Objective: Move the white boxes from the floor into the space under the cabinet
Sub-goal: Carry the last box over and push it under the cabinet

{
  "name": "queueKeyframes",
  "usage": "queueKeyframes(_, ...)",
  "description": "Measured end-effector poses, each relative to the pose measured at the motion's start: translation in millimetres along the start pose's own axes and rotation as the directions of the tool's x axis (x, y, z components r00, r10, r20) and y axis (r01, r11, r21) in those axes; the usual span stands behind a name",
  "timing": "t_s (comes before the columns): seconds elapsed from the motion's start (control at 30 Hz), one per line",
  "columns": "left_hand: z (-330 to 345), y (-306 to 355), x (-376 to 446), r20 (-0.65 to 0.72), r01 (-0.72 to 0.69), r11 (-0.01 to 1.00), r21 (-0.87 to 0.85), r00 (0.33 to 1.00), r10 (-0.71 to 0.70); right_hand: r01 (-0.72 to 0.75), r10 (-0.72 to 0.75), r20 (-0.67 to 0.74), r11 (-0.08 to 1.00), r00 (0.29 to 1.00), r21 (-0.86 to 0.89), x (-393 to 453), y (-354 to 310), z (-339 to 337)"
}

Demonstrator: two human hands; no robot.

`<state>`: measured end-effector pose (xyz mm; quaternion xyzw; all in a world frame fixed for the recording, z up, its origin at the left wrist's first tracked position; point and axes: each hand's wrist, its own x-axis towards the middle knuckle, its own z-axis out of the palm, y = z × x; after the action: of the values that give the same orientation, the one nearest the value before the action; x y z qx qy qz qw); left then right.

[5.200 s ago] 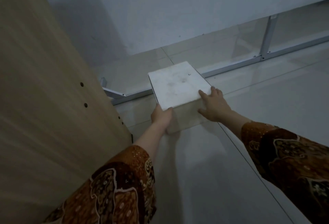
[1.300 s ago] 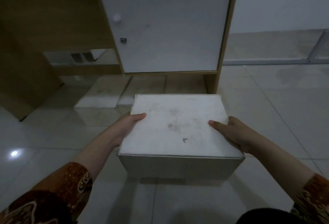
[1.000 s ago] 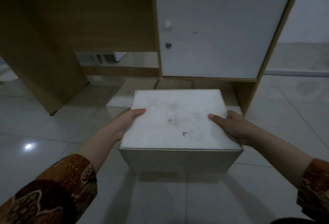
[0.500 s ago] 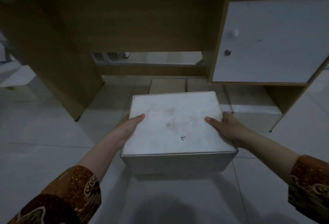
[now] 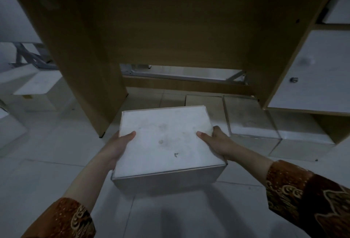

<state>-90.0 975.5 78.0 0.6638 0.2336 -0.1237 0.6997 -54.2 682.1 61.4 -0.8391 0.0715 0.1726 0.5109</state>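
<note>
Fingers of the left hand (image 5: 121, 144) and right hand (image 5: 217, 141) clamp the white box (image 5: 166, 141). Only thumbs show. Dim boxes under the cabinet (image 5: 306, 94) are partly hidden.

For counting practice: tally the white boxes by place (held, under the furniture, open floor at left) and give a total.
Held box, between left hand and right hand: 1
Boxes under the furniture: 3
Box on open floor at left: 1
Total: 5 clearly seen; the dim left edge may hide more.
</note>
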Motion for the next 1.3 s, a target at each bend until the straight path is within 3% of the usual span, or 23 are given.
queueKeyframes(0.17, -62.0, -10.3, 43.4, -0.117, -0.006, 0.996, -0.088, 0.993, -0.005, 0.015, -0.01, 0.126, 0.999, 0.992, -0.039, 62.9, -28.1, 59.0)
queueKeyframes(0.33, -94.8, -40.9, 89.2, -0.288, -0.116, 0.979, -0.166, 0.955, 0.064, 0.136, -0.106, 0.252, 0.985, 0.962, -0.104, 124.6, -56.8, 100.1)
queueKeyframes(0.53, -57.0, -81.0, 123.3, -0.504, -0.232, 0.951, -0.204, 0.858, 0.102, 0.225, -0.146, 0.268, 0.929, 0.952, -0.294, 199.5, -70.4, 114.9)
queueKeyframes(0.73, -13.3, -125.0, 156.8, -0.607, -0.266, 0.919, -0.29, 0.794, 0.038, 0.241, -0.149, 0.2, 0.763, 0.968, -0.599, 260.7, -57.3, 131.5)
queueKeyframes(1.0, 35.9, -147.8, 185.5, -0.651, -0.203, 0.901, -0.383, 0.751, -0.108, 0.252, -0.152, 0.202, 0.616, 0.968, -0.747, 306.7, -26.2, 144.6)
queueKeyframes(1.1, 58.4, -142.4, 198.5, -0.642, -0.186, 0.887, -0.423, 0.752, -0.148, 0.235, -0.23, 0.121, 0.574, 0.966, -0.785, 316.8, -21.8, 144.4)
queueKeyframes(1.3, 100.8, -116.0, 220.2, -0.467, 0.11, 0.903, -0.415, 0.826, -0.315, 0.304, -0.34, 0.113, 0.586, 0.933, -0.751, 283.0, -0.5, 158.8)
